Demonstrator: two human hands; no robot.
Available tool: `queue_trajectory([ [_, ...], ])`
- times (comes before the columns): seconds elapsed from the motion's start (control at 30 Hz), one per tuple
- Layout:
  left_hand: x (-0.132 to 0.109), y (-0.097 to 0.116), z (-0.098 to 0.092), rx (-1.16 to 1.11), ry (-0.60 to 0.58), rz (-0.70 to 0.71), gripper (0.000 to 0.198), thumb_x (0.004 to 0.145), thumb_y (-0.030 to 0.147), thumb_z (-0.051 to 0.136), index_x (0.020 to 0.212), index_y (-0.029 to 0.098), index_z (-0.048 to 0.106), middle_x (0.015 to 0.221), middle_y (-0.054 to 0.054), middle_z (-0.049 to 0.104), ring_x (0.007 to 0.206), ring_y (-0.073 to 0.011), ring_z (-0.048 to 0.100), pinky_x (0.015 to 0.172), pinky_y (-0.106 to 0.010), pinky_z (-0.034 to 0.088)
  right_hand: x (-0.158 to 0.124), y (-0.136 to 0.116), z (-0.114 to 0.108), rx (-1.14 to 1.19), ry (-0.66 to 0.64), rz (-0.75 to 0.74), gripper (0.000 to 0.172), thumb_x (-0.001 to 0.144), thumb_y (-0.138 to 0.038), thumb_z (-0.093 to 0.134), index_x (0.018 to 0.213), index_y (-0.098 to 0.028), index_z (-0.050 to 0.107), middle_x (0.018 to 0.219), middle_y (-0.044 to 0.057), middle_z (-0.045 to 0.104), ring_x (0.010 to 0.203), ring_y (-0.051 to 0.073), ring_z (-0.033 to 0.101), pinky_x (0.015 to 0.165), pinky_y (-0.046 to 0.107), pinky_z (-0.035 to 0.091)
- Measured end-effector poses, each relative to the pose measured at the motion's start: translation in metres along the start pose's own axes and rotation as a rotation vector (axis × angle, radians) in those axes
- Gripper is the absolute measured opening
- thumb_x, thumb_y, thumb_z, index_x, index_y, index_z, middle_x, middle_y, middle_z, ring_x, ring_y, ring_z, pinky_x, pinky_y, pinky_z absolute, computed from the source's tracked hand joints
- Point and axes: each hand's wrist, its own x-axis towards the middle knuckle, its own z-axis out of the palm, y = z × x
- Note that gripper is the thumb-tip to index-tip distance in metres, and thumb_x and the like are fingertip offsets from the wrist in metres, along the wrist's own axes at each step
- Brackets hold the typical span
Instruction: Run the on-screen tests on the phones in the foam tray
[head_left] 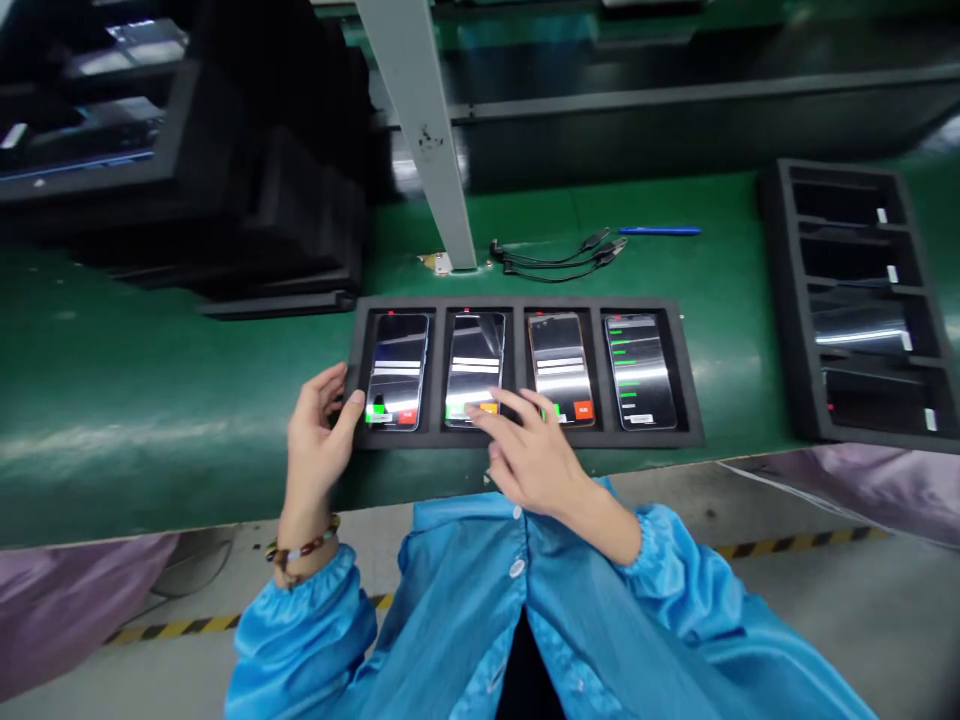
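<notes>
Left grip [319, 440] clasps the foam tray [517, 304] by its edge; right grip [529, 450], spread wide, seemingly taps the second phone [474, 355].

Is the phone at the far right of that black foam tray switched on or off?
On. The rightmost smartphone in the black foam tray has a lit screen showing a column of green bars.

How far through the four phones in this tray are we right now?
Seemingly done: the rightmost phone shows a list of green lines. In hand: the right hand has fingertips on the second phone, low on its screen; the left hand rests at the left edge of the tray. Seemingly left: the first phone and third phone, like the second, show green and red buttons.
</notes>
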Motion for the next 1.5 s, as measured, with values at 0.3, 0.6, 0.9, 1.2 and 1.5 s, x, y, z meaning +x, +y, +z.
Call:
queue_trajectory([
  [0.3,0.007,-0.005,-0.002,0.067,0.005,0.085,0.072,0.085,0.050,0.084,0.150,0.024,0.066,0.149,-0.013,0.071,0.126,-0.0316,0.070,0.112,-0.050,0.057,-0.035,0.041,-0.052,-0.047,0.263,0.228,0.042,0.107,-0.017,0.051,0.144,-0.027,0.068,0.149,0.008,0.074,0.147,0.029,0.062,0.122,0.058,0.047],
  [0.6,0.034,0.017,0.010,0.143,0.024,0.117,0.054,0.098,0.046,0.067,0.147,0.023,0.072,0.133,-0.010,0.076,0.114,-0.0249,0.069,0.110,-0.045,0.055,-0.121,0.085,-0.085,-0.130,0.454,0.470,0.038,0.112,-0.022,0.049,0.140,-0.028,0.073,0.132,0.008,0.080,0.144,0.031,0.062,0.119,0.062,0.053],
  [0.9,0.030,0.015,0.013,0.144,0.042,0.139,0.048,0.102,0.042,0.063,0.144,0.022,0.073,0.130,-0.007,0.076,0.113,-0.0241,0.068,0.115,-0.046,0.053,-0.105,0.074,-0.077,-0.149,0.348,0.461,0.041,0.108,-0.020,0.049,0.138,-0.028,0.076,0.141,0.012,0.073,0.144,0.033,0.061,0.120,0.062,0.050],
  [1.2,0.024,0.018,0.015,0.057,0.012,0.111,0.046,0.105,0.040,0.062,0.144,0.017,0.071,0.134,-0.009,0.075,0.115,-0.0223,0.067,0.114,-0.042,0.053,-0.035,0.032,-0.040,-0.070,0.154,0.238,0.049,0.102,-0.014,0.048,0.146,-0.026,0.068,0.137,0.011,0.077,0.145,0.032,0.063,0.118,0.057,0.049],
  [1.5,0.016,0.008,0.005,-0.005,-0.127,0.107,0.057,0.101,0.051,0.067,0.151,0.025,0.062,0.151,-0.011,0.067,0.137,-0.0287,0.064,0.119,-0.045,0.052,-0.001,0.014,-0.021,0.013,0.088,0.112,0.046,0.106,-0.015,0.046,0.146,-0.024,0.066,0.139,0.010,0.077,0.149,0.031,0.060,0.123,0.058,0.045],
])
